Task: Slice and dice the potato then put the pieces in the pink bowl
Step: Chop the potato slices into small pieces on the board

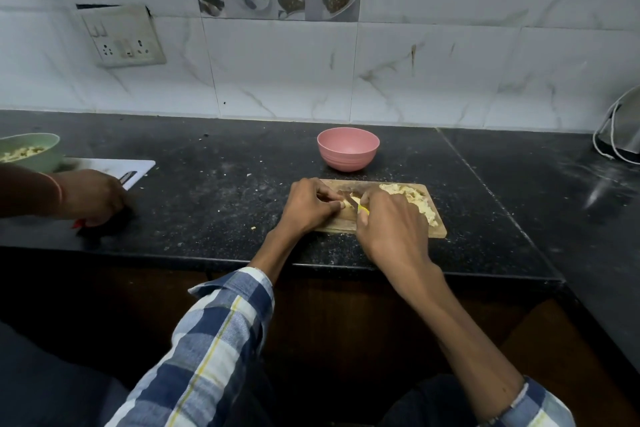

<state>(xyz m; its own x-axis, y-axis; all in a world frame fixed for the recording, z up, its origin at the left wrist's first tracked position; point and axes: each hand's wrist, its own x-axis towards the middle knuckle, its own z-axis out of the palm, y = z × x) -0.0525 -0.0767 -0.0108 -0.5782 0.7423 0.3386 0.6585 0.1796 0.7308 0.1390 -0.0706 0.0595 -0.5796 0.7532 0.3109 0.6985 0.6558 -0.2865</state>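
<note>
Head view: one frame, looking down at both hands over a wooden cutting board on the dark bench.
Step in hand: dicing, judged. Cutting is underway, bowl-loading not yet begun.
Left hand: fingers curled, pinching a small remaining potato piece at their tips, holding it down on the board.
Right hand: fingers wrapped round a knife w/ yellow handle; blade runs out from the fingers toward the left fingertips, just beside the held piece. Blade edge mostly hidden; contact w/ potato can't be confirmed.
Diced pile: pale cut bits heaped on the board beyond the right knuckles, on the side away from the left hand.
Pink bowl: on bench past both sets of fingertips, near the board's far edge, not touching it. Appears empty.
Next move, judged: finish the last cuts w/ left fingertips kept tucked clear of the blade, then gather the pile and lift it to the bowl.
Risk, judged: piece is small, so little margin betw. blade and fingertips.
Other: second person's hand at far left by a white board and green bowl.
</note>
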